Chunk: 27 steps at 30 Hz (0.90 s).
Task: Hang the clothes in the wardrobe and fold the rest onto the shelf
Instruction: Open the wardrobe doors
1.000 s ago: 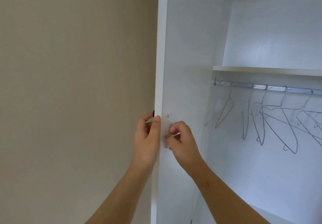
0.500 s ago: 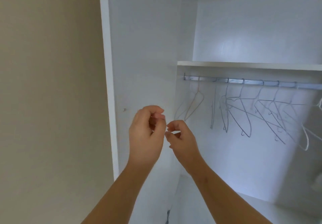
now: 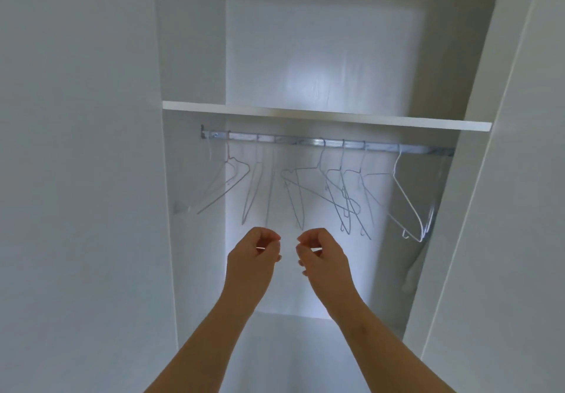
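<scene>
The wardrobe (image 3: 189, 56) stands open between 2 white doors, with 1 shelf (image 3: 305, 116) across it and 1 metal rail (image 3: 305, 142) just beneath. About 8 bare wire hangers (image 3: 409, 206) hang on the rail, though they overlap and blur too much for a sure count; 1 pale blurred shape (image 3: 412, 270) low at the right cannot be identified. The 2 hands are raised side by side below the hangers and apart from them, the left hand (image 3: 253, 258) and right hand (image 3: 324, 261) each with fingers curled toward the thumb, gripping nothing visible.
</scene>
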Motion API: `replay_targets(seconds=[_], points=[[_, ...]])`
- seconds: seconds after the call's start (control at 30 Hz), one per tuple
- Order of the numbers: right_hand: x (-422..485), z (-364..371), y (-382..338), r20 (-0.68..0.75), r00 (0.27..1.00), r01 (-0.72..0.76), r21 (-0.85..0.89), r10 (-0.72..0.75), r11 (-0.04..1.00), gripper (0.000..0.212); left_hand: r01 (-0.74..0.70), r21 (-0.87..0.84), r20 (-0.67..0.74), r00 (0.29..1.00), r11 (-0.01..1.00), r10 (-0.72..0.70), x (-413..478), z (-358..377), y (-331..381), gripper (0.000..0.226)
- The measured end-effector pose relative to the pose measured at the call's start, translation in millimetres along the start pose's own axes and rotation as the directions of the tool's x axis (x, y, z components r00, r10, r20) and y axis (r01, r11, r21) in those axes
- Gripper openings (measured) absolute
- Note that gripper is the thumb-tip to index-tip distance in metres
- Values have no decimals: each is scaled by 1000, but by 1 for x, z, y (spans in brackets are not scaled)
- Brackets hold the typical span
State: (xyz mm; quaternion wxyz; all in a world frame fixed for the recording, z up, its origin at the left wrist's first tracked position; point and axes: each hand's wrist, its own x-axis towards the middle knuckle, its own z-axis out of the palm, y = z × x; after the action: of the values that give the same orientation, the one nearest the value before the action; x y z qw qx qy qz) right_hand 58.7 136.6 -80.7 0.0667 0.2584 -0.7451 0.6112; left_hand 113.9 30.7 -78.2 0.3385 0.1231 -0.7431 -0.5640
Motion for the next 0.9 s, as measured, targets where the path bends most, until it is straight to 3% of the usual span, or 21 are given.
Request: replay_targets(seconds=[0.33, 0.43, 0.53, 0.67, 0.8, 0.9], points=[[10, -70, 43, -42, 995, -90, -49, 88, 995, 16, 108, 10, 132, 985, 994, -109, -1, 90, -3, 17], [7, -96, 52, -131, 984, -128, -77, 117, 989, 22, 94, -1, 193, 977, 996, -92, 1, 118, 2, 20], [-4, -133, 66, -283, 944, -207, -105, 170, 973, 22, 89, -20, 354, 932, 996, -76, -5, 156, 10, 21], [-41, -172, 74, -464, 849, -327, -88, 252, 941, 24, 110, -73, 553, 832, 991, -52, -32, 199, 15, 23], [-104, -197, 72, -679, 669, -450, -44, 304, 892, 20, 97, -67, 775, 632, 993, -9, -82, 230, 19, 23], [-162, -208, 65, -791, 515, -515, 22, 330, 857, 20, 77, -99, 865, 499, 992, 47, -129, 244, 22, 21]])
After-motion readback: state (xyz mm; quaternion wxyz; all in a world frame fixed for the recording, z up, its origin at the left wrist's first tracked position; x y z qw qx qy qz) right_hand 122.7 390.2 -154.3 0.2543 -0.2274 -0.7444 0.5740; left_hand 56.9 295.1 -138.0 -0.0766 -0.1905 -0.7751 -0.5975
